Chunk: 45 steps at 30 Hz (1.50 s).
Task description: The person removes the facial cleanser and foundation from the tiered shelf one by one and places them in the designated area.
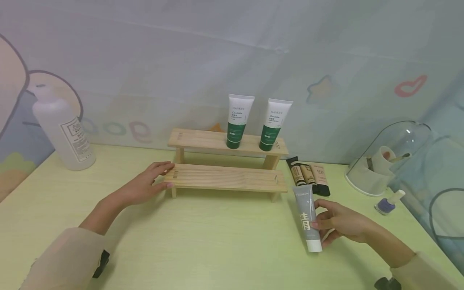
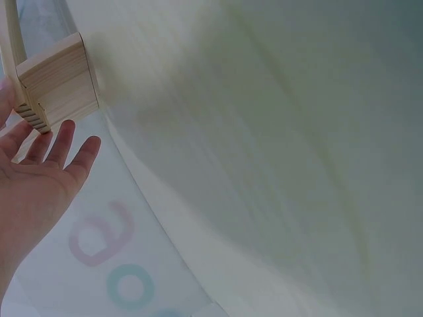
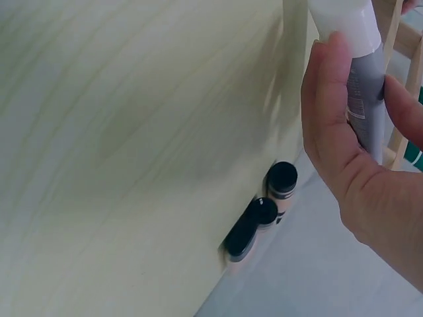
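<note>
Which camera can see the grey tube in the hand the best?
The head view: it shows the whole grey tube, lying on the table with the right hand holding it. The right wrist view shows only its white cap end and part of the grey body, up close between the fingers. The left wrist view misses it.

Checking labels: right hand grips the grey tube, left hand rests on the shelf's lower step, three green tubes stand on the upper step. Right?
One error: two green tubes stand on the upper step, per the head view. The right hand does grip the grey tube, and the left hand rests on the lower step.
</note>
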Each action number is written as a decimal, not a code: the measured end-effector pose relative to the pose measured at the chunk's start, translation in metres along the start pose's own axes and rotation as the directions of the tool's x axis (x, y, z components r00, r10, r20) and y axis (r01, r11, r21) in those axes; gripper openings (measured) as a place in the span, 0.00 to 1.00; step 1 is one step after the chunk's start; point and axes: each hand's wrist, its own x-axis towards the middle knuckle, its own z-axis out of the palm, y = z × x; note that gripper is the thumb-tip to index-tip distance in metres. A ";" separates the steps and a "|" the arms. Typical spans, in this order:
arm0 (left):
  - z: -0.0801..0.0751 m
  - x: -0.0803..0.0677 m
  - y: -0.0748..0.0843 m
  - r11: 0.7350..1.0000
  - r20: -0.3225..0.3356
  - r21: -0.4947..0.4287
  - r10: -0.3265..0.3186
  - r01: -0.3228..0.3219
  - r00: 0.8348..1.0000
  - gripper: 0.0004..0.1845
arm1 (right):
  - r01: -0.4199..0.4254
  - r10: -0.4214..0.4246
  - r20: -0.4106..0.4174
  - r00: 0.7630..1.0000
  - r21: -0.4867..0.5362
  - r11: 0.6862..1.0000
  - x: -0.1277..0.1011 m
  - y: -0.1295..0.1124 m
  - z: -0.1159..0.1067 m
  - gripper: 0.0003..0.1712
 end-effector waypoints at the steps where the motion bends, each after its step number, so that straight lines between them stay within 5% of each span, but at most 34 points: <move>1: 0.000 0.000 0.000 1.000 0.000 0.001 -0.001 0.001 1.000 0.32 | -0.005 0.005 -0.002 1.000 -0.001 1.000 -0.001 0.001 -0.001 0.27; 30: -0.003 0.001 -0.001 1.000 0.007 -0.023 -0.004 0.004 1.000 0.32 | -0.038 0.038 -0.003 0.999 0.039 0.999 0.007 0.017 -0.015 0.26; 45: 0.000 0.001 -0.002 0.999 0.011 -0.034 -0.007 0.008 1.000 0.32 | -0.074 0.079 -0.078 0.994 0.063 0.995 0.002 0.026 -0.021 0.30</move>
